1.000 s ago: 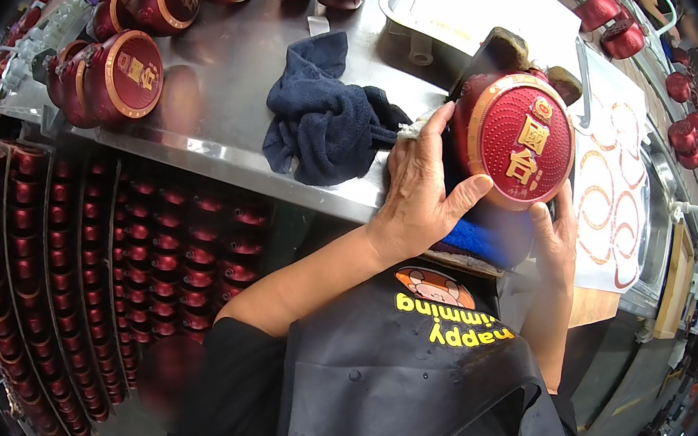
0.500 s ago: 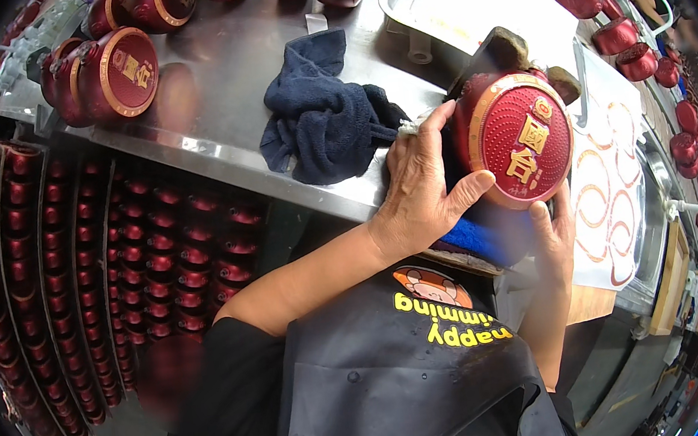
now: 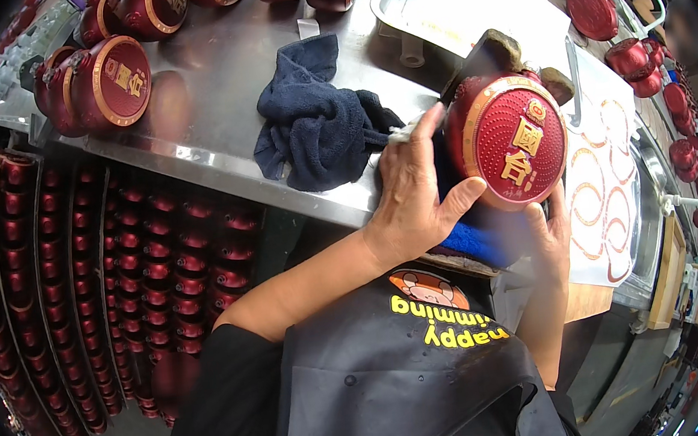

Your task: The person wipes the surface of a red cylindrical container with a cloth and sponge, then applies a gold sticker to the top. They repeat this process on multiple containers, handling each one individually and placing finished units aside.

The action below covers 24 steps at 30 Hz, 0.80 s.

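Observation:
A round, dark red drum-shaped bottle (image 3: 542, 140) with raised gold characters and an orange-gold band around its face is tilted toward me between both hands. My left hand (image 3: 411, 198) is closed against its left side, thumb on the lower rim and fingers reaching up along the edge. From below right, my right hand (image 3: 551, 234) grips the lower edge, its thumb at the rim and its other fingers partly hidden behind. Blue cloth (image 3: 476, 238) lies under the bottle. Behind it is a worn dark block-like support (image 3: 497, 46).
A crumpled navy towel (image 3: 317, 123) lies on the metal table (image 3: 219, 138), left of the bottle. Similar red bottles (image 3: 110, 82) stand at the back left. To the right, a white sheet (image 3: 634, 185) carries several orange rings. Packed rows of red bottles (image 3: 170, 238) sit at the lower left.
The whole scene has shifted slightly left in the picture. Both hands keep the same hold on the bottle, which shows almost the same tilt.

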Tool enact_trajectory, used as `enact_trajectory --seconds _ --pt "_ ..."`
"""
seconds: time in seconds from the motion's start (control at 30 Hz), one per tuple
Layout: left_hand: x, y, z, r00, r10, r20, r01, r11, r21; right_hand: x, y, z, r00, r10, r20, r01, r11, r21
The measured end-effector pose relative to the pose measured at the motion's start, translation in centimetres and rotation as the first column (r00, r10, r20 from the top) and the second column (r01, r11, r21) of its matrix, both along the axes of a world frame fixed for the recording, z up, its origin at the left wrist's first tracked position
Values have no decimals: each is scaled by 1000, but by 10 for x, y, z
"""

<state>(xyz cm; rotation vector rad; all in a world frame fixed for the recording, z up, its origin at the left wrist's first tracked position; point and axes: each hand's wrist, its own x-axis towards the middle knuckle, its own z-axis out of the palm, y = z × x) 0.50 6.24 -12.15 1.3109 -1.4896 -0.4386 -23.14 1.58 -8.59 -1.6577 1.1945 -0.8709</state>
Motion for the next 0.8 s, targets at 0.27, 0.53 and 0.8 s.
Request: enact_trajectory --seconds 0.27,0.53,0.8 --pt "-12 54 -7 838 -23 545 123 981 -148 -2 -1 1 1000 13 -12 -13 1000 23" --pt "-5 33 15 876 -17 483 45 998 -47 1 -1 5 999 -3 -45 5 1000 27" --pt "24 -26 51 941 -147 304 195 972 -134 4 -2 10 998 -3 -63 3 1000 5"
